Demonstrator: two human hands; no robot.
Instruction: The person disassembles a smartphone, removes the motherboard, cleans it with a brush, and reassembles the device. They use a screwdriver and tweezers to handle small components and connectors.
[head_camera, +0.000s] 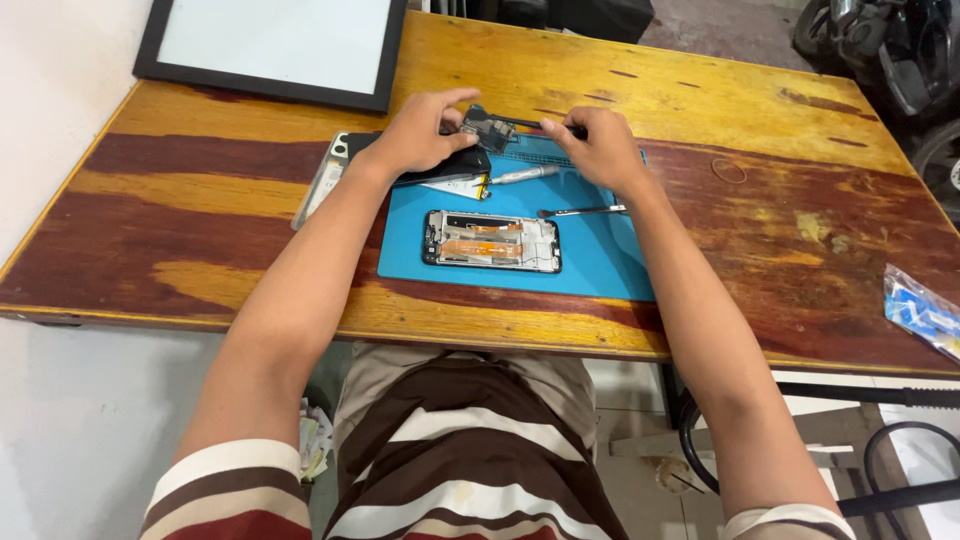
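View from above a wooden table (700, 110), with places given relative to the blue mat (600, 260) at its middle. Far left of the mat, at the table's back corner, lies a black-framed white panel (275, 45); just left of the mat rests a pale phone back cover (322, 185), partly under a dark phone part (440, 165). The left hand (420, 135) sits over the mat's back-left corner, fingers bent and closed lightly on a small dark circuit board (487, 128), which is held just above the mat's back edge, between the two hands. The right hand (600, 150), over the back of the mat, is curled shut around a thin dark tool (530, 123) whose long axis runs left to right, its tip pointing toward the board and touching or nearly touching it; which cannot be told. The board thus lies directly left of the right hand and is already in the left hand's grip, so the left hand is the nearer. On the mat, nearer the person, lie a silver pen-shaped tool (523, 175), a slim metal tool (585, 211), and an opened phone frame (491, 241) with its long axis left to right. Right of the mat lie a rubber band (729, 170) and, at the table's right edge, a clear plastic bag (922, 310). The table is worn, yellow and red-brown; a pale floor surrounds it, with dark machinery at the upper right.
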